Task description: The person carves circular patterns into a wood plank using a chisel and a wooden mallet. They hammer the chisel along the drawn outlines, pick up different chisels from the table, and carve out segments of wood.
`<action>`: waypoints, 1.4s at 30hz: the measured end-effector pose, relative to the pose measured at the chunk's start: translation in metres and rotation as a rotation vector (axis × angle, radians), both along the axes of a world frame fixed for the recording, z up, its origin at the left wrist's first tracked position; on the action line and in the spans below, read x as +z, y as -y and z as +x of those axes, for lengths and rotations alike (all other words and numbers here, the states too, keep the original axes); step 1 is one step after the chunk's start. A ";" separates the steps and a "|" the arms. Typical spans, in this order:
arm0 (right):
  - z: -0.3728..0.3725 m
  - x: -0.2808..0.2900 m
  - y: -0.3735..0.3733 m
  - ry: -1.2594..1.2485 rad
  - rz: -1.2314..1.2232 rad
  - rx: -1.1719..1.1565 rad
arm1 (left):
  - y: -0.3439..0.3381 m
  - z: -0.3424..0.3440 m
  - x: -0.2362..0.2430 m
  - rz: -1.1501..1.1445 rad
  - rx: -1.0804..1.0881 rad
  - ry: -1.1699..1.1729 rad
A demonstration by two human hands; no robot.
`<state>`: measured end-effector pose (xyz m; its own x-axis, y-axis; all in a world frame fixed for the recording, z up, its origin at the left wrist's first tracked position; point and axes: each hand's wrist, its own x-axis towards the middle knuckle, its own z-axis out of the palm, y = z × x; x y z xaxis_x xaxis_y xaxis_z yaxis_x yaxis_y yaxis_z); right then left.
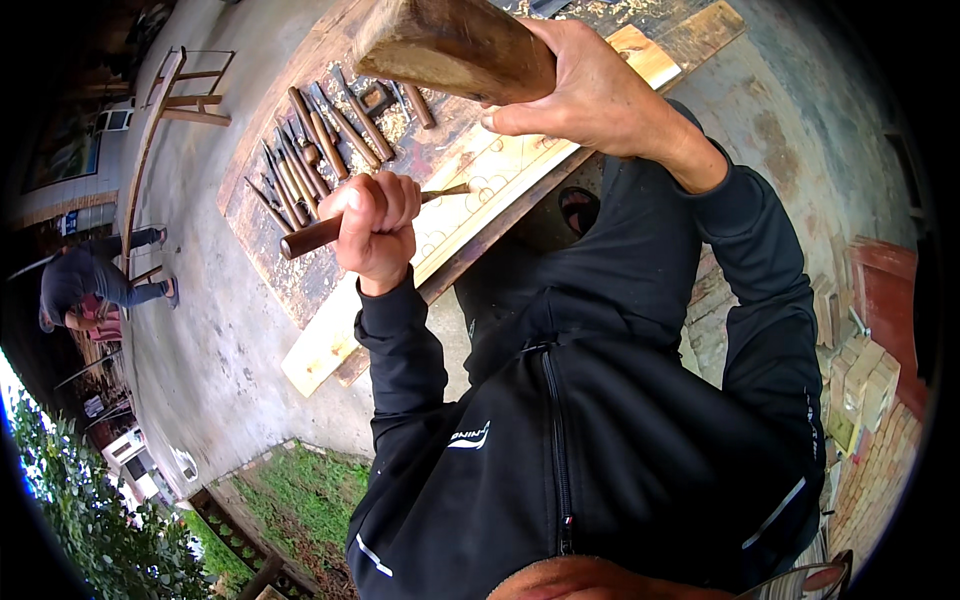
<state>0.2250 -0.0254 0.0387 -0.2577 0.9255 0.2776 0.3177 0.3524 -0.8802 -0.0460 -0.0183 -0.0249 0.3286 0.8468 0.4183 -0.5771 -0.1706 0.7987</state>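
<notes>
My left hand point(376, 222) is closed around a wood carving chisel point(312, 238). Its brown wooden handle sticks out to the left of the fist, and the metal blade points right, with the tip over a pale wooden board point(322, 348). Curved outlines are drawn along the board's face. Above the board, close to the camera, my right hand point(605, 95) grips a thick, worn wooden mallet point(450, 50). The mallet is raised clear of the chisel, and the fingers on its far side are hidden.
Several wooden-handled chisels point(360, 130) lie among shavings on the worn workbench point(270, 265). A dark block-like tool point(376, 98) rests beside them. A wooden trestle point(150, 150) stands at the far left, near another person point(95, 275) bending over. Stacked wood point(862, 385) lies at the right.
</notes>
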 end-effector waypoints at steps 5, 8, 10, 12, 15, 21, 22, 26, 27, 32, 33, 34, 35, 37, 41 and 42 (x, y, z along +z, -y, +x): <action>0.001 -0.005 -0.002 0.016 0.003 0.024 | -0.008 -0.004 0.002 0.011 -0.082 -0.021; -0.001 -0.007 -0.003 0.015 0.025 0.021 | -0.015 -0.008 0.001 -0.032 -0.121 0.024; -0.001 -0.004 -0.004 0.015 -0.014 0.035 | -0.020 -0.006 0.003 -0.030 -0.167 0.005; -0.001 -0.004 -0.004 0.015 -0.022 0.047 | -0.023 -0.001 0.006 -0.010 -0.203 -0.018; -0.003 -0.004 -0.005 0.030 0.028 0.043 | -0.026 -0.001 0.004 -0.054 -0.204 0.011; -0.017 0.021 -0.008 0.030 0.219 0.024 | -0.014 0.002 0.001 -0.041 -0.103 -0.007; -0.018 0.045 -0.007 0.035 0.268 0.083 | -0.012 0.000 0.000 -0.048 -0.080 0.023; -0.032 0.094 -0.020 -0.121 0.534 0.139 | -0.007 -0.003 -0.006 -0.016 -0.070 0.035; -0.047 0.102 -0.021 -0.118 0.595 0.056 | -0.007 0.002 -0.003 0.001 -0.078 0.011; -0.109 0.104 -0.025 0.067 0.861 -0.142 | 0.001 0.002 -0.003 0.017 -0.017 -0.026; -0.110 0.101 -0.024 0.235 0.909 -0.017 | 0.000 0.002 -0.010 -0.015 0.004 0.009; -0.107 0.098 -0.024 0.576 1.132 0.001 | 0.002 -0.001 -0.016 -0.095 0.009 0.044; -0.121 0.091 -0.029 0.826 1.182 -0.022 | 0.003 -0.005 -0.020 -0.175 0.015 0.080; -0.110 0.108 -0.031 0.770 1.187 -0.009 | 0.001 0.001 -0.010 -0.066 -0.035 0.074; -0.113 0.099 -0.021 0.663 1.205 -0.109 | -0.002 0.002 -0.010 -0.006 -0.078 0.098; -0.112 0.097 -0.020 0.643 1.211 -0.139 | 0.005 0.006 -0.013 -0.053 0.039 0.021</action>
